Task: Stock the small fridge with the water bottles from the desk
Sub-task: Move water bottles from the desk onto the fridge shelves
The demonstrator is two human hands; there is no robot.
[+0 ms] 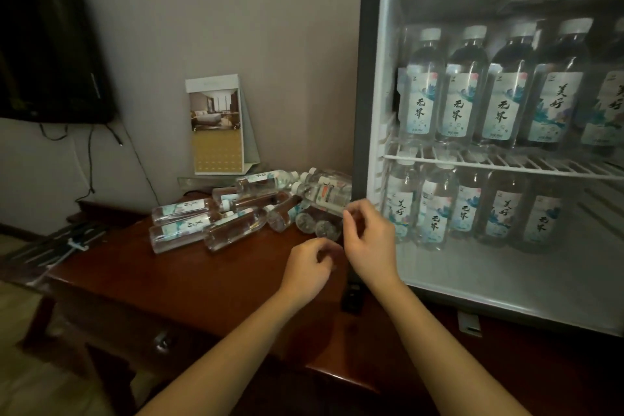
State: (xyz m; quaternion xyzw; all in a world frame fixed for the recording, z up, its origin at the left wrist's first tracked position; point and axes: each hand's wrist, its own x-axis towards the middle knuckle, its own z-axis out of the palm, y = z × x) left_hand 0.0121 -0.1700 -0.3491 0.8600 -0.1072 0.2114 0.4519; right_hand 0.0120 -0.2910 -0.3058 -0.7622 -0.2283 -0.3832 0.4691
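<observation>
Here both grips are loose, fingers half curled, holding nothing: the right hand [368, 240] just beside the nearest of the bottles [236, 216] heaped on the counter [202, 280], the left hand [309, 268] lower. Beside them, in the open fridge [361, 78], the stocked bottles [462, 94] stand above and below the shelf [506, 163], labelled 无界 or 美好.

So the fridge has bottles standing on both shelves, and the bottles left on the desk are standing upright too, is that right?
Not quite. In the head view the bottles on the desk lie on their sides in a loose pile, not upright. The part about the fridge is right: bottles stand on both its shelves.
</observation>
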